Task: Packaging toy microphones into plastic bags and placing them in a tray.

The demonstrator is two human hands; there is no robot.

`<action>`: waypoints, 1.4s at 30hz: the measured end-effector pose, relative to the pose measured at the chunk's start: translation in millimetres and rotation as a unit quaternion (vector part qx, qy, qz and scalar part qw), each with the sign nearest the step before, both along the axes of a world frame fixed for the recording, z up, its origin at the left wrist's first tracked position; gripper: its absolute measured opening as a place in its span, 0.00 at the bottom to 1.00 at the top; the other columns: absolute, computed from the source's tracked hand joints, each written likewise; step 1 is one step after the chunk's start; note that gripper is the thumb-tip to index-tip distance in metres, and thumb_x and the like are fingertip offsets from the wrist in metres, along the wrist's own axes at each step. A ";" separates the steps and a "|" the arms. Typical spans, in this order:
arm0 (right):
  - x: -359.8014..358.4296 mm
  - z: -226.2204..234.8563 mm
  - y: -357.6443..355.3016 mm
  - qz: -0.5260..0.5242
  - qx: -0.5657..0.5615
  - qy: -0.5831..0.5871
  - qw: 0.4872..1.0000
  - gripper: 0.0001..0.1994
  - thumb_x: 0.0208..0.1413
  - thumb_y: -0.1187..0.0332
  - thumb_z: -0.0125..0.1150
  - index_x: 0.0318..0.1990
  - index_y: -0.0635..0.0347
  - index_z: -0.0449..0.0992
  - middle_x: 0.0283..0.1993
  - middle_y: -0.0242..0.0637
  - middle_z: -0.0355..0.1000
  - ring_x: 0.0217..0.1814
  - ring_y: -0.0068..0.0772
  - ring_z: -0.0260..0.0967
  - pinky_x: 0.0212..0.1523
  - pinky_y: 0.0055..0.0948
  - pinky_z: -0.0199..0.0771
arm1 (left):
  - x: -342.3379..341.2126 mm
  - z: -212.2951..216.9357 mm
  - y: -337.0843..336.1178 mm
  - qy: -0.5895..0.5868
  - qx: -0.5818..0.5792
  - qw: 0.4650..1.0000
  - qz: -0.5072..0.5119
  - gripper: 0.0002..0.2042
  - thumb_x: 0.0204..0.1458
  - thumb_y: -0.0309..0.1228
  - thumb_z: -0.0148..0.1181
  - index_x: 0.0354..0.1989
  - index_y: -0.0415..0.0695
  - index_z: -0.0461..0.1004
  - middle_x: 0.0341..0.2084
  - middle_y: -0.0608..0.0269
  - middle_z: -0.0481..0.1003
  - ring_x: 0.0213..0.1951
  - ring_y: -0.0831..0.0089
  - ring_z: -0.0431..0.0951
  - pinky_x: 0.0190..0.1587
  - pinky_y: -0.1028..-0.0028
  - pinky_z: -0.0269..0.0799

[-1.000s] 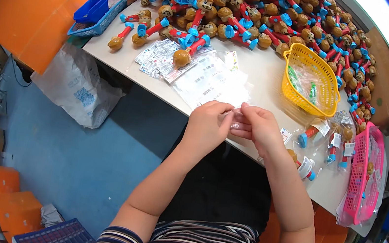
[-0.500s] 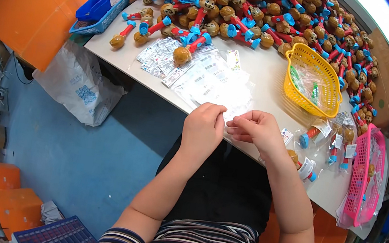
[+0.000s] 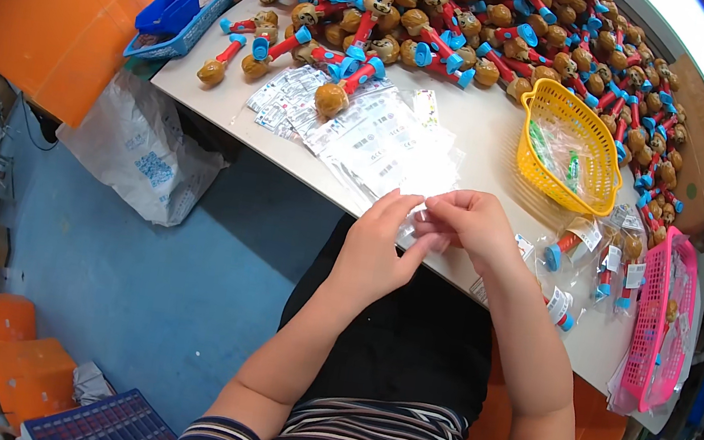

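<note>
Both my hands meet at the near edge of the table. My left hand [image 3: 380, 246] has its fingers and thumb bent around a thin clear plastic bag [image 3: 410, 228], mostly hidden by the hands. My right hand [image 3: 472, 228] pinches the same bag with thumb and forefinger from the other side. Just beyond my fingers lies a spread of flat clear bags with white labels [image 3: 389, 149]. Small printed packets [image 3: 283, 102] lie to their left. Right of my right hand, bagged red-and-blue toys with brown heads [image 3: 558, 305] lie on the table.
A large heap of brown-headed toys [image 3: 488, 23] covers the table's far side. A yellow basket [image 3: 526, 168] holding clear and green packets stands at right, a pink basket [image 3: 645, 324] at the right edge. Blue baskets [image 3: 181, 38] sit far left, above a white sack [image 3: 144, 159].
My left hand has turned, its thumb now reaching across toward the right fingers. My right hand has shifted slightly up and inward, bringing the fingertips closer together.
</note>
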State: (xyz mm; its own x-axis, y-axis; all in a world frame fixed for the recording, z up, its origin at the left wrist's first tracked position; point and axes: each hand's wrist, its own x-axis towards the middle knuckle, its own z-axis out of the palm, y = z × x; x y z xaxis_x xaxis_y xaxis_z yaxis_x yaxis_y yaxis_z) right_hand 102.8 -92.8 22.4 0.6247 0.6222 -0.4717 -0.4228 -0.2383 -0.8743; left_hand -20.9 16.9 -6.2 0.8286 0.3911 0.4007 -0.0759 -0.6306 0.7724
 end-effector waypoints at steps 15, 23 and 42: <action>-15.7 -4.6 7.0 -0.011 -0.017 -0.112 0.994 0.15 0.52 0.62 0.68 0.29 0.66 0.74 0.28 0.39 0.76 0.28 0.24 0.74 0.26 0.20 0.72 | -4.0 -3.6 12.3 -0.048 0.019 0.991 0.123 0.06 0.45 0.19 0.59 0.33 0.37 0.76 0.32 0.55 0.77 0.29 0.64 0.79 0.33 0.71 0.74; 71.2 11.8 101.8 0.074 -0.090 -0.746 0.655 0.10 0.52 0.73 0.60 0.43 0.55 0.76 0.48 0.37 0.73 0.52 0.43 0.69 0.50 0.35 0.72 | -2.0 -6.6 0.9 -0.060 0.082 0.993 0.057 0.04 0.42 0.20 0.62 0.26 0.39 0.73 0.24 0.55 0.73 0.29 0.56 0.74 0.33 0.64 0.70; 63.4 51.8 86.4 0.118 -0.097 -0.645 0.749 0.11 0.54 0.66 0.62 0.40 0.64 0.77 0.29 0.36 0.73 0.32 0.34 0.70 0.32 0.31 0.69 | -5.8 -8.5 9.2 -0.056 0.105 0.987 0.110 0.05 0.43 0.19 0.60 0.28 0.40 0.72 0.24 0.57 0.72 0.27 0.58 0.73 0.30 0.67 0.69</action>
